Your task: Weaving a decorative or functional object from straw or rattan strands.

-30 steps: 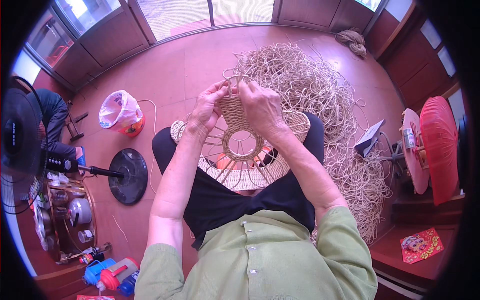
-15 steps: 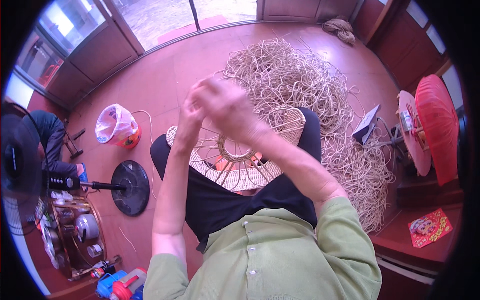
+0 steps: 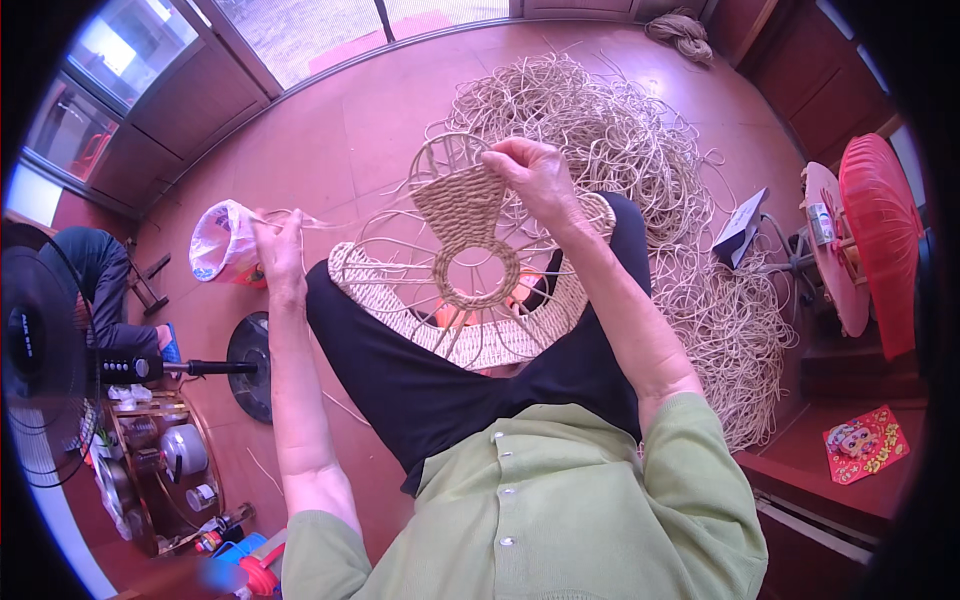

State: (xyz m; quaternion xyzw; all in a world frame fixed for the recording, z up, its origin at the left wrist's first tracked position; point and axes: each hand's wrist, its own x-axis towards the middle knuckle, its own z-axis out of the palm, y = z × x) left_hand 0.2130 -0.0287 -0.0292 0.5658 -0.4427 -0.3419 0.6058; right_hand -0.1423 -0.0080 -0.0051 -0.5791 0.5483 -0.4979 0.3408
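Observation:
A half-woven rope piece (image 3: 463, 200) lies across my lap, with a dense panel rising from a central ring, curved spokes, and a wide curved woven band. My right hand (image 3: 535, 180) is closed on the upper right edge of the panel, at the looped top. Out to the left, in front of the white-lined bucket (image 3: 212, 250), my left hand (image 3: 280, 245) is closed on a thin pale strand (image 3: 325, 223) that stretches toward the woven piece.
A big tangle of cord (image 3: 545, 100) covers floor ahead and right. A standing fan (image 3: 40, 340), shelf rack (image 3: 185, 450) and seated person in dark clothes (image 3: 90, 290) are at left; red round tabletop (image 3: 875, 240) at right; rope bundle (image 3: 680, 40) by the doors.
My left hand has left the panel and moved out left and down, drawing a strand sideways. My right hand crossed left, then returned right onto the panel's edge.

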